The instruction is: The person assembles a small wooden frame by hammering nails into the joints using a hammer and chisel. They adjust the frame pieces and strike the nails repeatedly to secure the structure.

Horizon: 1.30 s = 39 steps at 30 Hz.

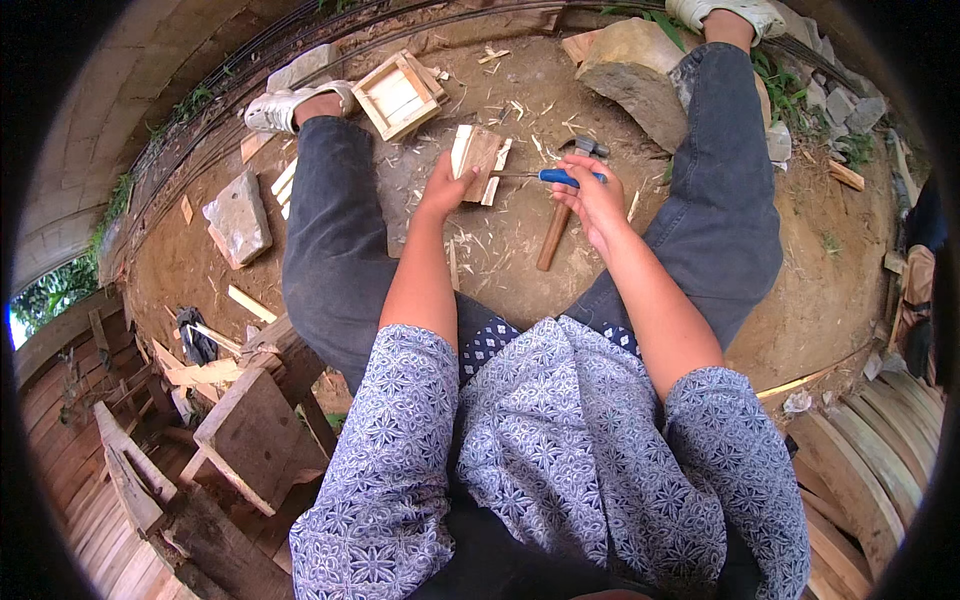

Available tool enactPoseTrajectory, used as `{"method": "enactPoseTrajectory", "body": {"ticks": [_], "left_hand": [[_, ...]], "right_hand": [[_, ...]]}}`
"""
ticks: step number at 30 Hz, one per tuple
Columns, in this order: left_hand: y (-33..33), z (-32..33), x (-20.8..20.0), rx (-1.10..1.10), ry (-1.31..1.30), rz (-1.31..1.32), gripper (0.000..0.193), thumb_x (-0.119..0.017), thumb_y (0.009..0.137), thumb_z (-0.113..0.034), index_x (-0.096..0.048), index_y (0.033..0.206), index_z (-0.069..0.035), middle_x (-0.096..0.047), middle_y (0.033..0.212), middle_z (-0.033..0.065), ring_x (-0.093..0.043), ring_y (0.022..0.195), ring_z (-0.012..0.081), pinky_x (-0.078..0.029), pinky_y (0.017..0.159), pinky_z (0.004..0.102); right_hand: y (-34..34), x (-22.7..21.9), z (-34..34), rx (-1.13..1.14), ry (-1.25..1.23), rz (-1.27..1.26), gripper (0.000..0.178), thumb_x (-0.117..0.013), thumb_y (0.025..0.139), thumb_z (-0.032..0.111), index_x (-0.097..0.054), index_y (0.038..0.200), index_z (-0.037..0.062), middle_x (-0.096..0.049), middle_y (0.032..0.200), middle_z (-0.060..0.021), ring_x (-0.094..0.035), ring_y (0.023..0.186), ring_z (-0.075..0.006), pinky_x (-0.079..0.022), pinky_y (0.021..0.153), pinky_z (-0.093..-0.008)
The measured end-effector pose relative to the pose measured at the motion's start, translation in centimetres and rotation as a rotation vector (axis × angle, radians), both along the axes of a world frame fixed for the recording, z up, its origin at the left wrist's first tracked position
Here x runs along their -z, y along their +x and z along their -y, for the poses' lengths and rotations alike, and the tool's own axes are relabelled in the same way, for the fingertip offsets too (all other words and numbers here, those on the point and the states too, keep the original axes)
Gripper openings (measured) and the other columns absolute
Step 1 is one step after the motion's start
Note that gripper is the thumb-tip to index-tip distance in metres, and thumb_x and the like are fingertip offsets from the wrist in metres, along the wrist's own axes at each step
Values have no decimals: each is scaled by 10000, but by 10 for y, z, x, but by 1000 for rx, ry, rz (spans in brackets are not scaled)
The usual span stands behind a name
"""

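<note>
My left hand (442, 188) is holding a small wooden block (480, 150) by its left side, with my thumb pressed on the front. My right hand (594, 200) has its fingers around the blue handle of a screwdriver (557, 177) (it looks like one, but I can't see its tip well). The block is up in front of me, over the dirt ground (820, 270).

The ground is the biggest thing here. Next comes the big rock (640, 80), up on the right. Then there is a square wooden box (412, 124), open at the top, lying past my left hand. The hammer (553, 240) lies just beyond my right hand, its wooden handle pointing back at me. The block is smaller, with pale strips of wood along its right side. The thin metal rod points left and meets that side. I can't tell if it goes in. The littlest things are the wood chips (494, 56) all around.

I think the rod could slip if I push hard and crooked, and then it might poke my left hand, since that is right in line. Too much twisting could split the thin strips. A loose left hand could let the block turn.
</note>
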<state>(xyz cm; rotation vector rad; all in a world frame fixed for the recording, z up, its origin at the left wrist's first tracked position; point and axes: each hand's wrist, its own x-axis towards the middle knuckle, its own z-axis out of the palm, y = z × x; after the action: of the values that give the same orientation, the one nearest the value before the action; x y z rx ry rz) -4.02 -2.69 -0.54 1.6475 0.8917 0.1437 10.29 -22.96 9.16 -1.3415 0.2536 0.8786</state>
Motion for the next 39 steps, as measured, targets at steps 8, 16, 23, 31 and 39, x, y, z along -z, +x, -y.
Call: {"method": "enactPoseTrajectory", "body": {"ticks": [8, 16, 23, 31, 39], "left_hand": [[14, 30, 6, 25, 295, -78, 417, -721, 859, -250, -528, 1136, -6, -649, 1077, 251, -632, 1040, 410, -492, 885, 449], [15, 34, -4, 40, 353, -66, 334, -629, 906, -273, -557, 1107, -16, -646, 1064, 261, -626, 1005, 437, -490, 844, 478], [11, 24, 1, -86, 310, 93, 359, -626, 925, -344, -606, 1053, -10, -675, 964, 245, -651, 915, 433, -507, 788, 472], [13, 23, -8, -146, 356, -106, 496, -610, 931, -475, -623, 992, 17, -673, 924, 286, -643, 887, 468, -505, 764, 503], [2, -8, 18, -147, 200, -62, 532, -546, 956, -519, -635, 1054, -4, -674, 971, 268, -633, 951, 451, -489, 827, 480]], "right_hand": [[-26, -6, -16, -505, -151, 486, 213, -660, 901, 178, -718, 1054, 43, -705, 805, -87, -677, 724, -139, -550, 669, -298], [-25, -20, -86, -806, -379, 1097, 292, -642, 871, 286, -719, 897, 5, -672, 746, -201, -684, 717, -352, -529, 690, -432], [-22, -11, -108, -841, -393, 1014, 306, -613, 871, 301, -703, 844, 10, -684, 720, -176, -687, 692, -328, -538, 669, -414], [20, 16, -53, -595, -160, 442, 281, -582, 979, 222, -653, 1053, -40, -731, 944, -117, -707, 694, -162, -584, 604, -262], [48, 15, -18, -552, -137, 255, 293, -554, 998, 219, -668, 1091, -33, -726, 1027, -108, -700, 733, -147, -597, 684, -249]]}}
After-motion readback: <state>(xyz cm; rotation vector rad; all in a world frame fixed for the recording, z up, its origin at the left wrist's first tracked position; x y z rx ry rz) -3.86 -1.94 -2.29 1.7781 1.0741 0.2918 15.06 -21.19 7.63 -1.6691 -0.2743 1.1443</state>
